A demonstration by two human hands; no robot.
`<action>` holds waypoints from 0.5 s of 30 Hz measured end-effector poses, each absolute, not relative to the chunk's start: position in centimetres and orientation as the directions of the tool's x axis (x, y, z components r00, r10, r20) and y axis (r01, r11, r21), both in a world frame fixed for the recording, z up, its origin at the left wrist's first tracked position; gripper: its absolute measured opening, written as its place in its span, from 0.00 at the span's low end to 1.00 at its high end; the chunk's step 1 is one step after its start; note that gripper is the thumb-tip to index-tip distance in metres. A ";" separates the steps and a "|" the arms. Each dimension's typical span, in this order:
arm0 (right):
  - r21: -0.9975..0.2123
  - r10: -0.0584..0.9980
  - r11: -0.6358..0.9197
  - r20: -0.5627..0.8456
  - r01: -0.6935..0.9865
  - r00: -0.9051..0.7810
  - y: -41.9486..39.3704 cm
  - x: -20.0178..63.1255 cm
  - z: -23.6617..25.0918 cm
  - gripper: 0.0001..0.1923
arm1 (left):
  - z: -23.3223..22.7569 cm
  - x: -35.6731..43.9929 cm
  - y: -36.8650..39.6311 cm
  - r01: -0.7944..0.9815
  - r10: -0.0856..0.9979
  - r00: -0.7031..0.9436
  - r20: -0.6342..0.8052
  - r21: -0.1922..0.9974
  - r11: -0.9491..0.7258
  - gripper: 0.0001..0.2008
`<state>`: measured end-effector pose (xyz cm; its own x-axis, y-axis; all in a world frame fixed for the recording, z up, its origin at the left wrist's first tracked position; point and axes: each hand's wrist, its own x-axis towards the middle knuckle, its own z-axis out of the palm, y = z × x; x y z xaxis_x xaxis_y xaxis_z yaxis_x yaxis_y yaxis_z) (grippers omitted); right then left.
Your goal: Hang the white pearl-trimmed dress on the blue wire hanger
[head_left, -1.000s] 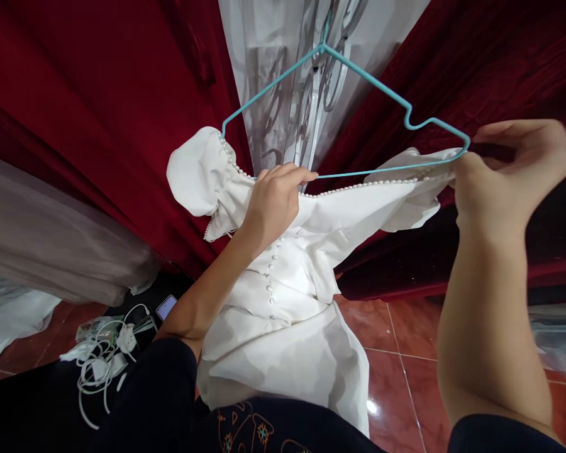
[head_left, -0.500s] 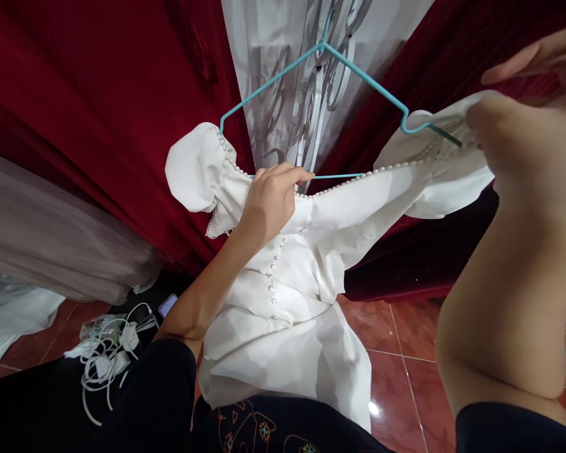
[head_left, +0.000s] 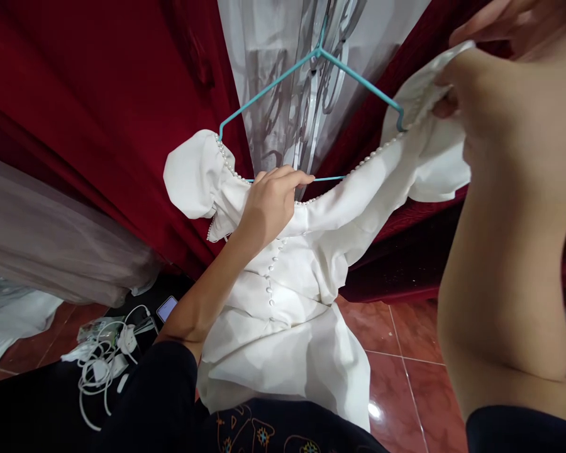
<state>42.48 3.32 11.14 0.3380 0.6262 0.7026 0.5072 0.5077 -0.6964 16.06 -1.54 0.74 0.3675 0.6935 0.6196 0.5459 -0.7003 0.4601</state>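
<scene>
A white dress [head_left: 287, 296] with puffed sleeves, a pearl-trimmed neckline and a row of small buttons hangs before me. It sits on a light-blue hanger [head_left: 273, 83], whose two shoulder ends reach the pearl edges. My left hand [head_left: 274, 198] is closed on the neckline at the middle, by the hanger's lower bar. At the upper right, my right hand [head_left: 504, 82] pinches the pearl edge of the other sleeve between thumb and finger, its other fingers raised. That sleeve's edge now lies over the hanger's right end, hiding the tip.
Dark red curtains [head_left: 99, 75] hang on both sides of a pale ornate metal frame [head_left: 314, 107]. At the lower left, tangled white cables [head_left: 99, 371] and a phone [head_left: 166, 308] lie on a black surface. Red tiles [head_left: 396, 371] cover the floor.
My right hand has moved up and left, pulling the sleeve's pearl edge over the hanger's right end, which stuck out before. My left hand has stayed in place.
</scene>
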 end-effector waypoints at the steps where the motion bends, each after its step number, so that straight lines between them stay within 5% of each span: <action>1: -0.731 0.656 0.518 0.673 0.444 0.342 3.4 41.5 11.1 0.20 | 0.8 15.9 -1.5 0.562 0.699 0.367 0.614 0.452 -0.693 0.22; 4: -0.733 0.627 0.563 0.679 0.380 0.381 2.3 39.5 9.6 0.20 | 1.0 15.4 -1.6 0.610 0.710 0.372 0.597 0.420 -0.672 0.22; 8: -0.389 0.368 0.699 0.915 0.600 0.165 -0.6 38.0 5.3 0.15 | 1.2 15.1 -2.0 0.642 0.709 0.380 0.594 0.382 -0.664 0.22; 12: -0.186 0.499 0.668 0.830 0.721 -0.247 -1.9 36.5 0.2 0.11 | 1.0 15.2 -2.1 0.636 0.699 0.390 0.600 0.374 -0.675 0.21; 15: -0.146 0.555 0.593 0.787 0.792 -0.270 -1.5 35.9 -2.6 0.13 | 0.5 15.1 -1.9 0.621 0.675 0.411 0.613 0.353 -0.700 0.21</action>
<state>35.89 -1.51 -2.63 -0.2703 0.5551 0.7866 0.7917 0.5930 -0.1465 15.08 -1.94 0.55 0.4109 0.6745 0.6133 0.6209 -0.6996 0.3535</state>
